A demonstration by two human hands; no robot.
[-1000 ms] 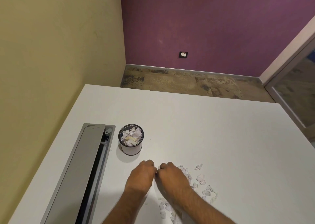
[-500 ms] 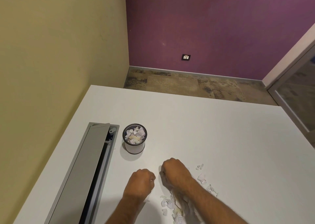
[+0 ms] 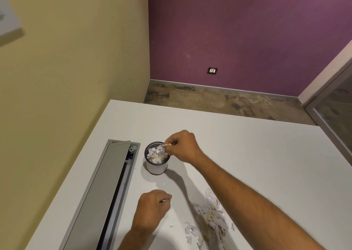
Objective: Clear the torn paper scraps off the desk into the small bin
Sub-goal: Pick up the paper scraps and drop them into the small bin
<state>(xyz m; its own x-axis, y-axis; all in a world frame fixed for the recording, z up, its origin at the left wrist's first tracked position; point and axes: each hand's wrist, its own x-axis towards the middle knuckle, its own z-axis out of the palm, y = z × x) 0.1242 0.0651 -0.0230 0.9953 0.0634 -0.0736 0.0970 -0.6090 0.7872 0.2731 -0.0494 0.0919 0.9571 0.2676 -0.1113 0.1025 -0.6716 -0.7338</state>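
Torn paper scraps (image 3: 211,214): the main loose heap lies on the white counter (image 3: 266,154) at about 5 o'clock from the small bin (image 3: 156,159), well apart from it, partly under the right forearm. A few stray pieces sit at the near edge of the heap toward 7 o'clock, and one tiny piece lies between the heap and the left hand.

Small bin: a round cup with a dark rim and pale wall, standing upright on the counter. It is filled to the rim with white and cream scraps.

Right hand (image 3: 182,147): held over the bin's rim at roughly 2 o'clock, fingers curled, thumb and fingertips pinching a small bunch of scraps just above the contents. Whether those scraps touch the pile inside cannot be told.

Left hand (image 3: 152,209): at 6 o'clock from the bin, apart from it, low over the counter, fingers curled into a loose fist. A sliver of paper shows between thumb and forefinger; how much it holds is hidden.

Surroundings: a grey cable tray (image 3: 106,190) with its lid raised runs along the counter just at 9 o'clock from the bin. Beyond the counter, a yellow wall to the left, a purple wall with a socket (image 3: 212,70) at 12 o'clock, and mottled flooring.
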